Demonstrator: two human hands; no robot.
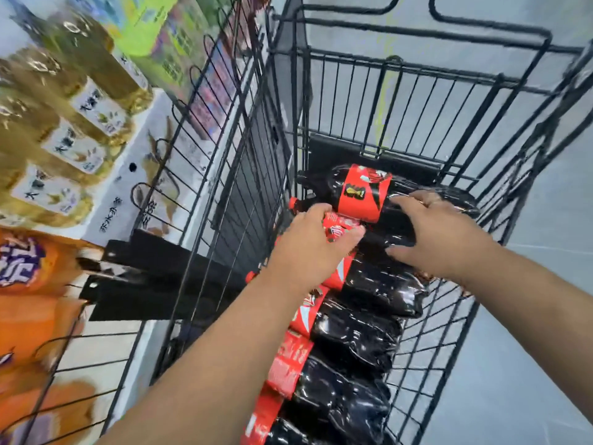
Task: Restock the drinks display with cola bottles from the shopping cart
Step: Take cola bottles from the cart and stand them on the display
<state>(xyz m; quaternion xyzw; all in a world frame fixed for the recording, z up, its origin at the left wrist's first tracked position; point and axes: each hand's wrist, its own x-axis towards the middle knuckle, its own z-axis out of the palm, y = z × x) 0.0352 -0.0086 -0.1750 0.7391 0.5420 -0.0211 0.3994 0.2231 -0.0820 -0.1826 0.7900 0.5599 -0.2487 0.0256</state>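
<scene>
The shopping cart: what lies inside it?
Cola bottles lie on their sides in a row; the left hand and right hand grip one bottle. What lies under them is covered.

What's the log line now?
left hand: grips red-labelled dark plastic cola bottle | right hand: holds its body | location: black wire shopping cart
</scene>
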